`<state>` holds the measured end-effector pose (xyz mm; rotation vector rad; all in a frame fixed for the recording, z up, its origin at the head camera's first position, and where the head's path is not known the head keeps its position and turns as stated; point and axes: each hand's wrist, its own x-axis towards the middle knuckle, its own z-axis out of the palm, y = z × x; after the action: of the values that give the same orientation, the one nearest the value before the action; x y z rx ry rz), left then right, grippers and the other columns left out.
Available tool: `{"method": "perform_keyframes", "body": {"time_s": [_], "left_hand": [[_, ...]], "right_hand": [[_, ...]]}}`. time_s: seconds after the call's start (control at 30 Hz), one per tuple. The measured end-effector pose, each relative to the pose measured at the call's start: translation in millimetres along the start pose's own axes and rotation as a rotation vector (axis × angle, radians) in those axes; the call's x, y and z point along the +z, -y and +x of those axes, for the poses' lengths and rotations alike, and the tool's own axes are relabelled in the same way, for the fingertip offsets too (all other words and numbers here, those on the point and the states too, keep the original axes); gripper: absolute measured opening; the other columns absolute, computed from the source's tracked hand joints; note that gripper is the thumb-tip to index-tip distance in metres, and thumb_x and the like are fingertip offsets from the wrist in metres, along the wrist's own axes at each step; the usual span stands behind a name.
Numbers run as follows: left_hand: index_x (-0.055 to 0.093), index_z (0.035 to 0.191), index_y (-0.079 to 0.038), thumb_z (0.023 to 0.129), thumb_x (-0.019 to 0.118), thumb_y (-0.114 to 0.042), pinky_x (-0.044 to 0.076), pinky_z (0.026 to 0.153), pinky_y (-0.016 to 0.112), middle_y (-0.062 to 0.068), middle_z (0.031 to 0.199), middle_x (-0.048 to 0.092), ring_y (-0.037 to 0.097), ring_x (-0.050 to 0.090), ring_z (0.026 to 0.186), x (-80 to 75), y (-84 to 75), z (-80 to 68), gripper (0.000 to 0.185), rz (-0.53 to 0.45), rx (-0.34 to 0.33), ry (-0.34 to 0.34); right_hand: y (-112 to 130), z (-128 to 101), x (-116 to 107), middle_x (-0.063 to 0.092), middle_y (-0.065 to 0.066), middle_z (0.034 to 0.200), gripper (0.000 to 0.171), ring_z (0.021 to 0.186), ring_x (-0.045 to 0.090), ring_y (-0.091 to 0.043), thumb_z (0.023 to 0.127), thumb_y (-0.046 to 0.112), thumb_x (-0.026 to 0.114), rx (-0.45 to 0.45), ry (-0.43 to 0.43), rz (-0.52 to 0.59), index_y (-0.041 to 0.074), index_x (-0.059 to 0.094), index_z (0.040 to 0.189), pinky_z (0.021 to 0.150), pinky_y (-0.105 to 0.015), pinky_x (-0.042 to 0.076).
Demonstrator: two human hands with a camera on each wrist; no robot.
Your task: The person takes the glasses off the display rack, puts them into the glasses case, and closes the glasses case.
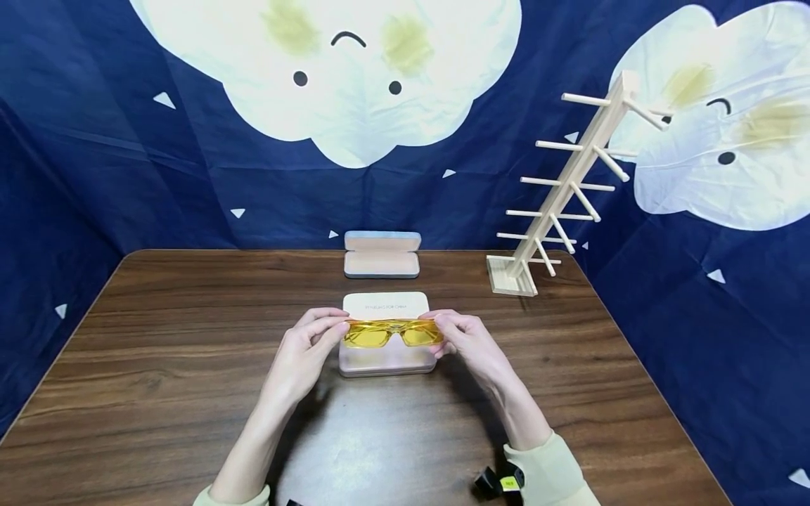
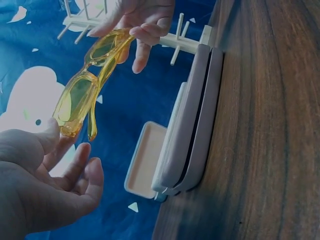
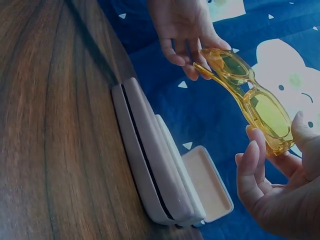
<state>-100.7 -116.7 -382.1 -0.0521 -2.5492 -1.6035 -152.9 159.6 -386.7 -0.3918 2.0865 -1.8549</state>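
Observation:
A pair of glasses [image 1: 394,333] with a clear yellow frame and yellow lenses is held up over a pale pink case [image 1: 387,360]. My left hand [image 1: 302,353] pinches one end of the frame between thumb and fingers. At the other end, my right hand [image 1: 470,346] pinches it the same way. Both wrist views show the temples [image 2: 104,75] folded in behind the lenses. The pink case [image 3: 157,165] lies on the table below, a dark seam along its side. A white lettered piece [image 1: 386,304] lies at its far side.
Farther back, a light blue case [image 1: 382,265] stands open with a pale lining. A wooden peg rack [image 1: 549,197] rises at the back right of the brown wood table [image 1: 190,365]. Behind hangs a dark blue cloth [image 1: 190,190] with white clouds.

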Motion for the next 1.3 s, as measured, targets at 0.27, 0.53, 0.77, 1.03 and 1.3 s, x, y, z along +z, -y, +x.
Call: {"method": "perform_keyframes", "body": {"time_s": [0.27, 0.53, 0.77, 1.03, 1.3], "left_hand": [[0.078, 0.113, -0.004, 0.105, 0.061, -0.026, 0.046, 0.092, 0.014, 0.007, 0.126, 0.070, 0.019, 0.062, 0.117, -2.6, 3.2, 9.7, 0.028, 0.023, 0.024, -0.004], [0.078, 0.112, -0.004, 0.105, 0.061, -0.025, 0.047, 0.093, 0.020, 0.010, 0.124, 0.071, 0.022, 0.064, 0.118, -5.9, 6.8, 21.3, 0.029, 0.071, 0.039, 0.008], [0.078, 0.113, -0.004, 0.105, 0.061, -0.026, 0.049, 0.097, 0.033, 0.012, 0.123, 0.072, 0.026, 0.064, 0.119, -8.1, 5.8, 36.7, 0.029, 0.086, 0.044, 0.010], [0.074, 0.119, 0.002, 0.106, 0.059, -0.028, 0.045, 0.109, 0.047, 0.017, 0.128, 0.069, 0.032, 0.062, 0.126, -8.9, 8.7, 57.5, 0.036, 0.063, 0.006, 0.057], [0.073, 0.123, 0.002, 0.106, 0.058, -0.032, 0.046, 0.108, 0.047, 0.019, 0.131, 0.067, 0.032, 0.060, 0.127, -9.0, 10.7, 81.2, 0.041, 0.054, -0.039, 0.065]], "right_hand": [[3, 9, -11, 0.057, -0.028, 0.134, 0.045, 0.077, 0.068, -0.008, 0.111, 0.021, 0.044, 0.026, 0.100, 0.010, -0.018, 0.057, 0.131, 0.071, -0.020, 0.057], [4, 23, -19, 0.068, -0.007, 0.110, 0.045, 0.077, 0.068, -0.007, 0.111, 0.017, 0.043, 0.089, 0.170, 0.038, -0.020, 0.051, 0.134, 0.072, -0.020, 0.057], [4, 36, -19, 0.070, 0.002, 0.097, 0.046, 0.074, 0.068, -0.009, 0.111, 0.020, 0.045, 0.128, 0.108, 0.055, -0.019, 0.054, 0.132, 0.069, -0.020, 0.057], [4, 59, -21, 0.066, 0.003, 0.091, 0.042, 0.072, 0.065, -0.009, 0.108, 0.020, 0.052, 0.120, -0.006, 0.006, -0.017, 0.058, 0.128, 0.066, -0.018, 0.056], [2, 82, -21, 0.065, 0.005, 0.082, 0.028, 0.069, 0.066, -0.008, 0.105, 0.024, 0.060, 0.108, -0.118, 0.014, -0.003, 0.068, 0.108, 0.063, -0.020, 0.056]]}}
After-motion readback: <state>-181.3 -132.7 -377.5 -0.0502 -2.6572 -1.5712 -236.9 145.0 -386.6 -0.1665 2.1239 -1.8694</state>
